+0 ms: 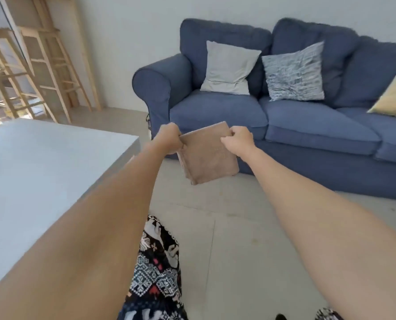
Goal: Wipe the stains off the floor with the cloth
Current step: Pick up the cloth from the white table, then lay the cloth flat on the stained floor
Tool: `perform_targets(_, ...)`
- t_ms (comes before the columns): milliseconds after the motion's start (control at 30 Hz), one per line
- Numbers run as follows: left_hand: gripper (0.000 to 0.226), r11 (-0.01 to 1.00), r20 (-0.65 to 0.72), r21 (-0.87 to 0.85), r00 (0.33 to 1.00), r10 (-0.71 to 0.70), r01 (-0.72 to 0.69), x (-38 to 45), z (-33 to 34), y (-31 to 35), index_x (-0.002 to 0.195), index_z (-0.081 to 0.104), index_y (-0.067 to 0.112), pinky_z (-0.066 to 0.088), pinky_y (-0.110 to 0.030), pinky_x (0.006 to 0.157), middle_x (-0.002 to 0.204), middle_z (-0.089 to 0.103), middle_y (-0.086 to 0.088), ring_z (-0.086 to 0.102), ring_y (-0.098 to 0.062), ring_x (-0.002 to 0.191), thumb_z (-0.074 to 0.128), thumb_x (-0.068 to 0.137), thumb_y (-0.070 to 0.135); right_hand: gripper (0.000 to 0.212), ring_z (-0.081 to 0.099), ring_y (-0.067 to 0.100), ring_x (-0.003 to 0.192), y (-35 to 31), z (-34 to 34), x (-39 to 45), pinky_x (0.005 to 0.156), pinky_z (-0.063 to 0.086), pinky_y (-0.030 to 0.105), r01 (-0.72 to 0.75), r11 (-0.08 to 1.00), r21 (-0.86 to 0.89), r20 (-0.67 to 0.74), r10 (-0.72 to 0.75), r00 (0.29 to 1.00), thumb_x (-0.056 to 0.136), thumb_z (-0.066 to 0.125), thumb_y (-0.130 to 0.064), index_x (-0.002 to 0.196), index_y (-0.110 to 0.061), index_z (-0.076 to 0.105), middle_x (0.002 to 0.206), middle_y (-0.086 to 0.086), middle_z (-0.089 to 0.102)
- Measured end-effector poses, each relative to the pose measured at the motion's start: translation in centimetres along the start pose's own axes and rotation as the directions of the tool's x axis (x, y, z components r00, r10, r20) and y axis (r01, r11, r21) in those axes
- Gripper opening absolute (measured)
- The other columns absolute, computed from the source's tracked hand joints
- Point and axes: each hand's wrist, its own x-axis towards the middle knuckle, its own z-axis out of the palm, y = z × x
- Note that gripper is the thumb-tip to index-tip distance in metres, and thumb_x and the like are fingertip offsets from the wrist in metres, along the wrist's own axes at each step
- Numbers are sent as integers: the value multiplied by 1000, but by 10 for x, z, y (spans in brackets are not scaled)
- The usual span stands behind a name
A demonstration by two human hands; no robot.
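Holding: both hands grip a folded brown cloth (207, 155) in the air, arms stretched forward, well above the floor (238, 227)
Floor: pale tiles with thin joints; faint smudges show near the joint ahead of the knees, too dim to say for certain they are the stains
Sofa: blue sofa (284, 116) against the wall beyond the cloth, with three cushions, one pale grey, one patterned, one yellow at the right edge
Table: white table (42, 169) fills the left side, its corner just beside the left forearm
Stools: wooden stools (42, 65) stand far left by the wall, well apart from the work
Clothing: patterned trousers (157, 273) at the bottom, between the arms
Cloth: folded into a thick rectangle, long axis running up and down and slightly tilted, lower corner hanging free toward the floor
Left hand: left hand (169, 137) clenched on the cloth's upper left edge
Right hand: right hand (238, 139) pinching the upper right corner, fingers curled over the top edge
Key relation: the cloth hangs between the hands and straight above the bare tiles in front of the sofa; the floor lies directly below it, so the coming move is, in my judgement, downward, with both hands equally near
Progress: wiping appears not yet begun, since the cloth touches no tile
Writing: no brand, label or lettering can be read anywhere
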Motion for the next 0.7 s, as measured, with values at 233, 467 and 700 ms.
perform_targets(233, 6, 944, 132, -329, 990, 39, 7, 35, 86, 50, 86, 56, 10, 36, -23, 53, 85, 54, -6, 47, -21, 76, 53, 86, 15, 3, 47, 19, 77, 99, -28, 21, 61, 35, 29, -170, 985, -7, -68, 169, 983, 84, 57, -12, 83, -9, 58, 80, 4, 53)
perform_targets(467, 16, 904, 218, -410, 975, -27, 117, 85, 184, 53, 100, 63, 9, 46, -30, 73, 91, 60, -3, 55, -23, 87, 58, 88, 17, 3, 54, 20, 85, 188, 2, 55, 64, 37, 26, -312, 949, 50, -39, 314, 949, 86, 62, -16, 83, -16, 60, 79, -4, 60)
perform_targets(700, 3, 900, 321, -395, 946, -55, 186, 142, 276, 39, 86, 59, 13, 36, -23, 55, 69, 50, 4, 50, -21, 78, 62, 87, 12, 9, 57, 18, 83, 274, 54, 91, 70, 37, 21, -399, 915, 58, 13, 399, 917, 88, 64, -17, 97, -15, 66, 88, 0, 63)
